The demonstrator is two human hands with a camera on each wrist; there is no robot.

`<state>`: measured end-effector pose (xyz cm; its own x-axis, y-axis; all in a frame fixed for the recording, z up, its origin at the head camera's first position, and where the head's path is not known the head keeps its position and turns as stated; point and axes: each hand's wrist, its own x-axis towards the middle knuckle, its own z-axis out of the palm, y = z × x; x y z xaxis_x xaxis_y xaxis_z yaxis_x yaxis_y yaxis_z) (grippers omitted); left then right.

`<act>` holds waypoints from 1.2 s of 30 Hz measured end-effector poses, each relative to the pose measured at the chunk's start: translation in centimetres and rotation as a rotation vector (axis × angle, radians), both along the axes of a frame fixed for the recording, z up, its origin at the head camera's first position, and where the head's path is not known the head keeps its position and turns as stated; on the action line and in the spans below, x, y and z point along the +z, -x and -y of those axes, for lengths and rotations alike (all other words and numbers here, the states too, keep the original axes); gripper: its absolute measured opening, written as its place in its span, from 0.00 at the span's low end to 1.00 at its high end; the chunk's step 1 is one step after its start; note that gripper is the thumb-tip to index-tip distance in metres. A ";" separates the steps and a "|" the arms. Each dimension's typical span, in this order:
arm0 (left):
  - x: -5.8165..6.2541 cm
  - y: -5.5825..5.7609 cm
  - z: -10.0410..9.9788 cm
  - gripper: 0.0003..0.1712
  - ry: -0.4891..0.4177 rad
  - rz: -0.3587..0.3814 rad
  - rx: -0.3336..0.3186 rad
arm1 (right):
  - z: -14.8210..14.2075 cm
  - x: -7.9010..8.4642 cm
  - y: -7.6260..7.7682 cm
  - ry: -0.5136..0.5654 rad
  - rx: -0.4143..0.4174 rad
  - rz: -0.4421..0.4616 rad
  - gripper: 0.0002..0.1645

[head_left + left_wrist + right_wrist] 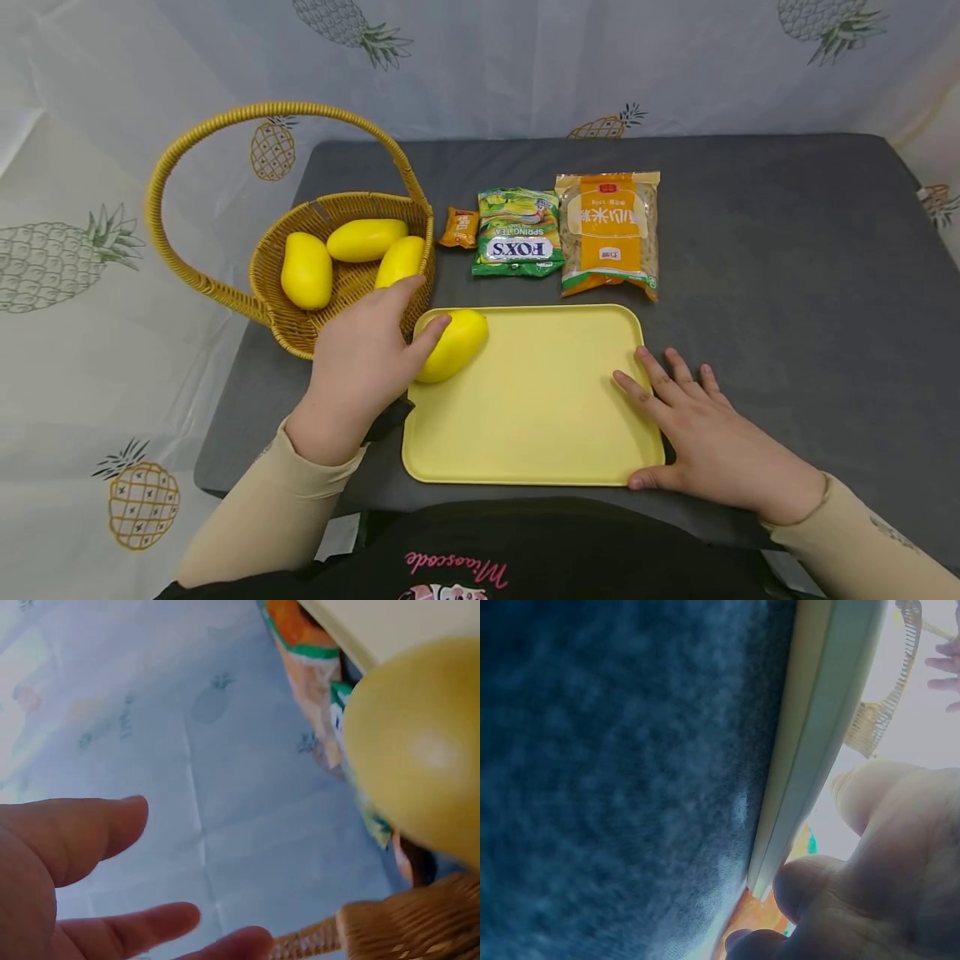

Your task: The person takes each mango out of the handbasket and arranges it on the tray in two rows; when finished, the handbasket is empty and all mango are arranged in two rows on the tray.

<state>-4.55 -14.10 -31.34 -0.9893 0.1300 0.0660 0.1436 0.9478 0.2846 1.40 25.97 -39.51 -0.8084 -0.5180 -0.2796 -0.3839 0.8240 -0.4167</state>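
Lying at the far left corner of a pale-yellow rectangular tray, in the head view, a smooth yellow mango is partly hidden by the left hand, beside a tall-handled brown wicker basket; orange and green snack packets line the grey worktop, before white pineapple-print cloth. Left wrist view: that hand spread, gripping nothing. Right wrist view: the right hand, loosely extended at the tray's edge.

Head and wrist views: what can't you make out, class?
Head: part of the basket, behind the left hand.
Head: lettering on the small orange packet, too small.
Left wrist: part of a mango, cut off by the right edge.
Right wrist: part of the right hand, likewise cut off.
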 end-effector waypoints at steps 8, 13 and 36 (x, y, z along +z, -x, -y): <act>2.2 2.1 2.5 0.50 -0.094 -0.050 -0.007 | 0.0 0.1 0.0 0.003 0.000 0.010 0.77; 3.0 4.2 4.2 0.55 -0.100 0.024 0.010 | 0.1 0.0 0.0 0.002 0.001 0.010 0.77; 0.1 11.3 7.6 0.49 -0.136 0.346 -0.043 | -0.1 -0.2 0.0 0.020 -0.001 -0.002 0.77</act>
